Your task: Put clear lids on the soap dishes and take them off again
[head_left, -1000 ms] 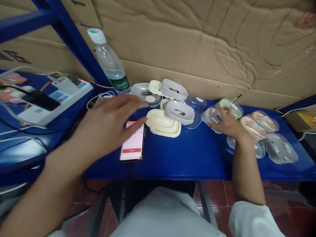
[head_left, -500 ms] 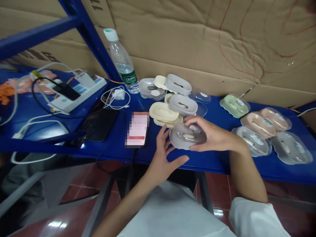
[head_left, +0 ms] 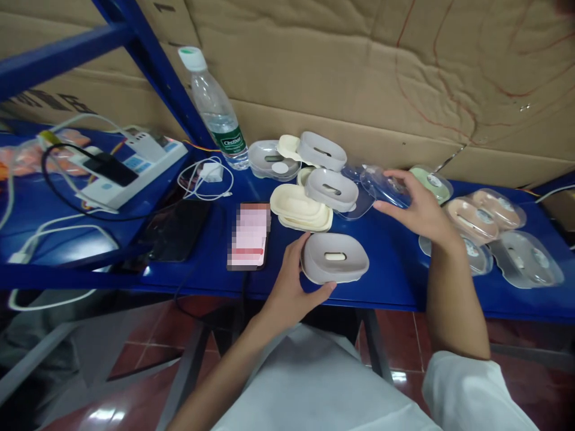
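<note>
My left hand (head_left: pixel 299 281) grips the left side of a grey oval soap box (head_left: pixel 354 266), thumb at the near edge and fingers at the far left. A slot in its top shows a cream piece inside. To the right, my right hand (head_left: pixel 420 206) pinches a clear plastic lid (head_left: pixel 381 187) between thumb and fingers, close to the table. Between the hands and the cardboard lie stacked cream trays (head_left: pixel 294 203), a grey slotted box part (head_left: pixel 330 190) and another grey box part (head_left: pixel 322 151). A lidded grey soap box (head_left: pixel 272 161) sits behind them.
On the right stand lidded soap boxes: green (head_left: pixel 429 182), peach (head_left: pixel 471 218) and grey (head_left: pixel 523 260). A phone (head_left: pixel 249 236), water bottle (head_left: pixel 220 117), white charger (head_left: pixel 211 172) and power strip (head_left: pixel 135 173) are left. Cardboard (head_left: pixel 314 72) lines the back; a blue frame post (head_left: pixel 157 72) rises at left.
The clear lid has come off the grey soap box; my right hand has carried it right and away from me. My left hand has closed on the box, which sits lower.
</note>
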A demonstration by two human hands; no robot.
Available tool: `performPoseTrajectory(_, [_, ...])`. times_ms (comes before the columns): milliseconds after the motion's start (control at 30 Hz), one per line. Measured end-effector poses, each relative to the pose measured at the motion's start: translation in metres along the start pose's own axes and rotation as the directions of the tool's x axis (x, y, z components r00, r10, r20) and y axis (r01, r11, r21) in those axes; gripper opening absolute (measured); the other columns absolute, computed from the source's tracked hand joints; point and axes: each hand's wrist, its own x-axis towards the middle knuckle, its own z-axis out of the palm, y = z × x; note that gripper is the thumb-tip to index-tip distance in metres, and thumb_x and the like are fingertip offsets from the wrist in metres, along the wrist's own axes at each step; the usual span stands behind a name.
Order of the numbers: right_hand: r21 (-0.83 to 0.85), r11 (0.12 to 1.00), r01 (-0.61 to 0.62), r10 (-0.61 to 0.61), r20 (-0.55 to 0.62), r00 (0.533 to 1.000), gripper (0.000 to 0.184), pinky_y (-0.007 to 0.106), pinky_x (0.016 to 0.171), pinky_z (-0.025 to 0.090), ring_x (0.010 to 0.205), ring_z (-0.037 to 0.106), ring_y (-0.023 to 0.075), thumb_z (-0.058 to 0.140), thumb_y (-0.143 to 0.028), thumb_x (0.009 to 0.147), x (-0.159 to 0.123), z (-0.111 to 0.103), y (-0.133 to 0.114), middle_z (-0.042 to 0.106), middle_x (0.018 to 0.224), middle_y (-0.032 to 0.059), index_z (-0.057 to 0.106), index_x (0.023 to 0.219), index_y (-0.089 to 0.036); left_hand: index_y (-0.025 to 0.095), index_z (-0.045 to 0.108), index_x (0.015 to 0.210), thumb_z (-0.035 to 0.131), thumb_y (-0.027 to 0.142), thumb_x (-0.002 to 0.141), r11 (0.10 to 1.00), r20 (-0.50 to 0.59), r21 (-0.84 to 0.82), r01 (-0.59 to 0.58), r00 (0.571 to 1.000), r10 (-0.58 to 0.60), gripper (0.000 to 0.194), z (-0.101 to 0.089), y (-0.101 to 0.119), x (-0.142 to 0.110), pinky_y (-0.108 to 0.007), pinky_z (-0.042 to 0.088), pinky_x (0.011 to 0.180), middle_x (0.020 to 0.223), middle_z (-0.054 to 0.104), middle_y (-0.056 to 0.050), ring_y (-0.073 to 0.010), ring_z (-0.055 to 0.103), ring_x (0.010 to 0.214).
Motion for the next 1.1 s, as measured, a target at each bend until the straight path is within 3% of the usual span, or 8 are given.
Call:
performPoseTrajectory(167, [-0.233, 0.968, -0.094, 0.090, -0.028, 0.996, 0.093, 0.071, 0.125, 0.036, 0.154, 0.046, 0.0443, 0.063, -0.087, 0.087, 0.009, 0.026, 0.037, 0.052, 0.164, 0.0194, 0.056, 0.154, -0.022, 0.034, 0.035, 0.165, 0.090, 0.040, 0.083, 0.992, -0.069, 0.128, -0.006, 0.998, 0.015, 0.099, -0.007, -0.002, 0.004, -0.049, 0.051, 0.120, 0.162, 0.042, -0.013, -0.0349, 0.047, 0.153])
performPoseTrajectory(333, [-0.016, 0.995, 0.103, -0.100, 0.116, 0.988, 0.061, 0.057, 0.131, 0.036, 0.155, 0.049, 0.0319, 0.057, -0.064, 0.105, 0.001, 0.028, -0.019, 0.057, 0.162, 0.0093, 0.059, 0.155, -0.030, 0.032, 0.029, 0.167, 0.078, 0.050, 0.095, 0.993, -0.165, -0.111, 0.036, 0.985, -0.054, 0.089, 0.002, -0.002, 0.004, -0.041, 0.058, 0.111, 0.168, 0.039, -0.015, -0.0324, 0.049, 0.152])
performPoseTrajectory(433, [0.276, 0.938, 0.210, -0.318, 0.442, 0.839, 0.058, 0.044, 0.122, 0.051, 0.141, 0.064, 0.0261, 0.069, -0.055, 0.102, -0.007, 0.037, -0.062, 0.067, 0.152, 0.0057, 0.061, 0.154, -0.033, 0.029, 0.027, 0.168, 0.074, 0.052, 0.098, 0.986, -0.203, -0.167, 0.026, 0.977, -0.060, 0.087, 0.006, -0.002, 0.005, -0.037, 0.061, 0.105, 0.172, 0.036, -0.017, -0.0331, 0.048, 0.153])
performPoseTrajectory(533, [0.368, 0.906, 0.206, -0.385, 0.519, 0.763, 0.059, 0.045, 0.122, 0.051, 0.144, 0.061, 0.0272, 0.072, -0.049, 0.101, -0.011, 0.049, -0.081, 0.065, 0.154, 0.0070, 0.060, 0.156, -0.031, 0.030, 0.029, 0.168, 0.076, 0.051, 0.097, 0.988, -0.228, -0.156, 0.010, 0.973, -0.046, 0.088, 0.007, -0.004, 0.005, -0.038, 0.062, 0.104, 0.172, 0.036, -0.017, -0.0339, 0.048, 0.153])
performPoseTrajectory(667, [0.400, 0.903, 0.157, -0.361, 0.506, 0.783, 0.042, 0.042, 0.116, 0.055, 0.135, 0.068, 0.0250, 0.062, -0.043, 0.108, -0.011, 0.048, -0.077, 0.073, 0.143, 0.0057, 0.069, 0.147, -0.029, 0.031, 0.027, 0.169, 0.078, 0.049, 0.096, 0.995, -0.223, -0.102, 0.005, 0.975, -0.028, 0.090, 0.007, -0.006, 0.002, -0.043, 0.059, 0.110, 0.172, 0.037, -0.017, -0.0347, 0.049, 0.153])
performPoseTrajectory(833, [0.239, 0.970, 0.034, -0.093, 0.238, 0.967, 0.039, 0.040, 0.097, 0.062, 0.106, 0.077, 0.0253, 0.061, -0.057, 0.105, -0.012, 0.023, -0.058, 0.081, 0.121, 0.0037, 0.079, 0.126, -0.029, 0.029, 0.037, 0.164, 0.080, 0.044, 0.094, 0.948, -0.162, 0.277, -0.158, 0.965, 0.208, 0.084, -0.014, 0.012, 0.004, -0.050, 0.051, 0.120, 0.161, 0.050, -0.015, -0.0334, 0.053, 0.149])
performPoseTrajectory(967, [-0.063, 0.996, 0.057, -0.060, -0.058, 0.996, 0.044, 0.055, 0.119, 0.045, 0.131, 0.066, 0.0329, 0.054, -0.058, 0.107, -0.004, 0.025, -0.036, 0.076, 0.136, 0.0057, 0.074, 0.135, -0.032, 0.023, 0.041, 0.161, 0.079, 0.051, 0.093, 0.771, -0.064, 0.602, -0.207, 0.950, 0.306, 0.083, -0.045, 0.034, 0.033, -0.054, 0.044, 0.125, 0.161, 0.054, -0.016, -0.0365, 0.052, 0.150])
performPoseTrajectory(1100, [-0.309, 0.949, 0.056, -0.066, -0.022, 0.998, 0.048, 0.064, 0.125, 0.029, 0.147, 0.052, 0.0360, 0.042, -0.055, 0.111, 0.007, 0.045, -0.009, 0.067, 0.151, 0.0069, 0.069, 0.142, -0.032, 0.018, 0.045, 0.158, 0.077, 0.056, 0.094, 0.652, -0.059, 0.746, -0.135, 0.962, 0.267, 0.081, -0.059, 0.039, 0.063, -0.060, 0.041, 0.124, 0.157, 0.059, -0.019, -0.0411, 0.055, 0.147])
